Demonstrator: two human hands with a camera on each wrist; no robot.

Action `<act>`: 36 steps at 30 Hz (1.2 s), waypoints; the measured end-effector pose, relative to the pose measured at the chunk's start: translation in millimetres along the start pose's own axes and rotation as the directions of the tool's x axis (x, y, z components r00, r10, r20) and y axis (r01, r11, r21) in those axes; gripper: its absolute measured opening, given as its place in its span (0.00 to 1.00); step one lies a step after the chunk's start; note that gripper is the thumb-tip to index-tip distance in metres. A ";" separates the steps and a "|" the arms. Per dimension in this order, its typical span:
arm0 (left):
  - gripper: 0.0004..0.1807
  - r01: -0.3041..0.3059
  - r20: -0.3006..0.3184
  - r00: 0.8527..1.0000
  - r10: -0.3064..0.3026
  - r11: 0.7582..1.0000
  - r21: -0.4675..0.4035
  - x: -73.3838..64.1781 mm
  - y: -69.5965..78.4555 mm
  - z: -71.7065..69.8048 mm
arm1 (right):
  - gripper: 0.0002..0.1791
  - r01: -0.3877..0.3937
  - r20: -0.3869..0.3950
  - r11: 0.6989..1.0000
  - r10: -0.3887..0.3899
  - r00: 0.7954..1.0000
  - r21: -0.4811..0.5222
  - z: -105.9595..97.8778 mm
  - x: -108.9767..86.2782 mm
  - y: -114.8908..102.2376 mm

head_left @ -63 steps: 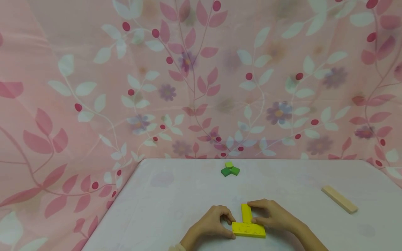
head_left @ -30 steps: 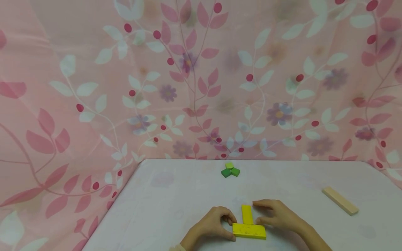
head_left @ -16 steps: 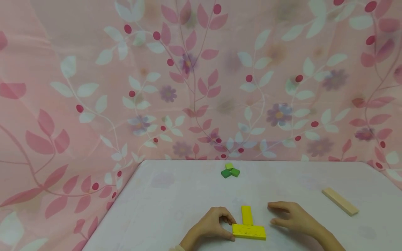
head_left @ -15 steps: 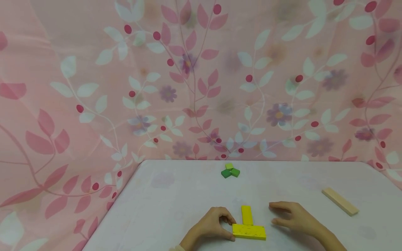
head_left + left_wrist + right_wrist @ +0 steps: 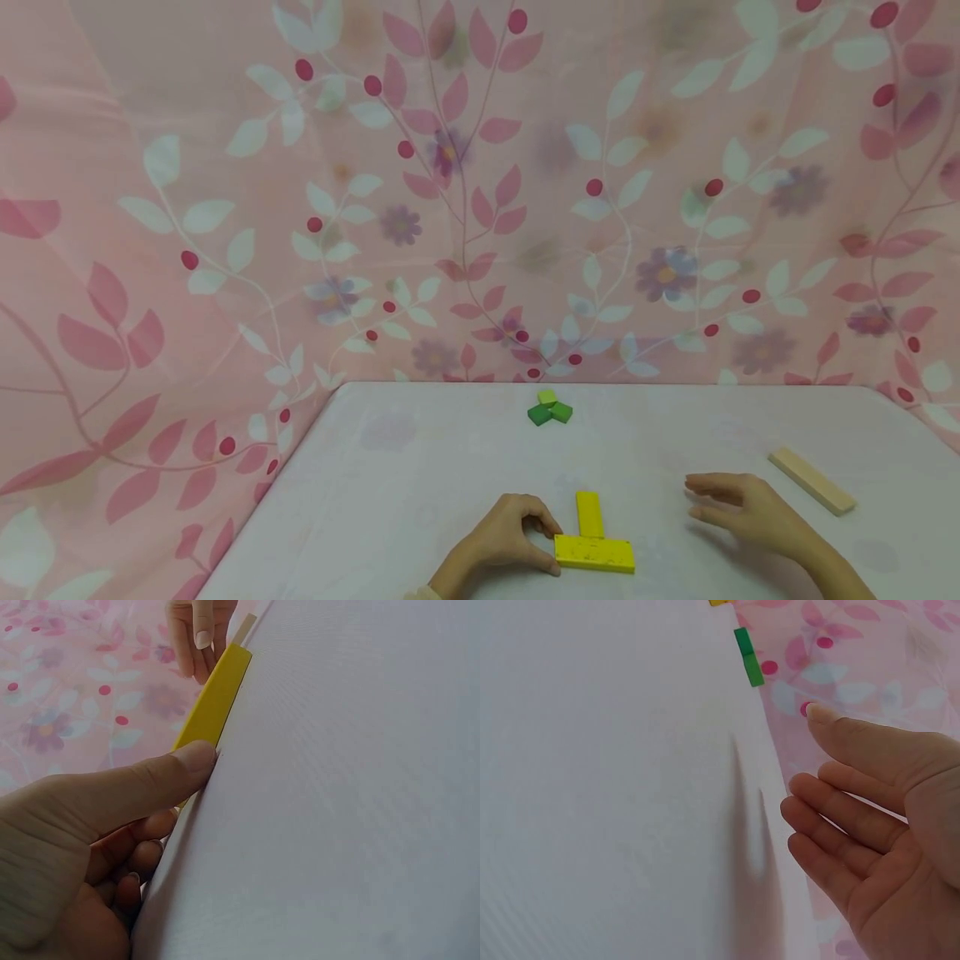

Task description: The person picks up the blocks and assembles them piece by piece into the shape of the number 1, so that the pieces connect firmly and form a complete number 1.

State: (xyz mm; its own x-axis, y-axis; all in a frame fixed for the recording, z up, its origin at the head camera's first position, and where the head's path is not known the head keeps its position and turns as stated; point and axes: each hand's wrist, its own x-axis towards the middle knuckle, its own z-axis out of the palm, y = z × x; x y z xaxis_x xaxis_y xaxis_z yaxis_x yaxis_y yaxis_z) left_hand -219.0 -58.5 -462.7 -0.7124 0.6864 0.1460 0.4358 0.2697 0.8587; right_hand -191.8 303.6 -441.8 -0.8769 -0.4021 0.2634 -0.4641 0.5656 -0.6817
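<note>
Two flat yellow blocks lie on the table in a T shape. The wider yellow block [image 5: 594, 553] is nearer the person, and the narrower yellow block [image 5: 589, 514] meets its far edge. My left hand [image 5: 512, 535] pinches the left end of the wider block between thumb and curled fingers; in the left wrist view the thumb [image 5: 196, 756] lies against the block's end. My right hand [image 5: 750, 512] hovers over the table to the right, apart from the blocks. Its fingers [image 5: 840, 814] are relaxed, and it holds nothing.
A pale wooden plank [image 5: 812, 481] lies slantwise beyond the right hand. Three small green blocks [image 5: 550, 409] sit grouped near the table's [image 5: 420, 467] far edge. A pink floral cloth [image 5: 480, 208] hangs behind and to the left.
My right hand has let go of the narrower yellow block and moved away to the right, toward the plank. The left hand and both yellow blocks have stayed in place.
</note>
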 end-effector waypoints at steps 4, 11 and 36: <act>0.16 0.004 -0.003 1.000 -0.004 1.000 0.004 -0.3 -0.3 0.1 | 0.19 -0.004 -0.014 1.000 0.004 1.000 0.001 -4.5 -1.4 3.7; 0.16 0.015 -0.001 1.000 -0.015 1.000 0.016 -0.3 2.7 -1.1 | 0.20 -0.043 -0.081 0.999 0.040 0.996 -0.033 -14.0 -8.1 12.5; 0.15 0.030 0.015 0.999 -0.029 1.000 -0.005 2.0 2.0 -0.4 | 0.22 -0.312 -0.331 0.911 0.216 0.919 -0.271 -68.9 -44.3 37.7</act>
State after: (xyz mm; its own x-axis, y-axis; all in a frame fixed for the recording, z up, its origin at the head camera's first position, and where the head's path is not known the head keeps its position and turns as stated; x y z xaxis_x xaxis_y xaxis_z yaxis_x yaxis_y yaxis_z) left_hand -219.8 -56.8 -460.6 -0.7165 0.6883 0.1131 0.4118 0.2865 0.8651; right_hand -179.1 392.3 -432.1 -0.9472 -0.0090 0.3205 -0.1831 0.8359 -0.5175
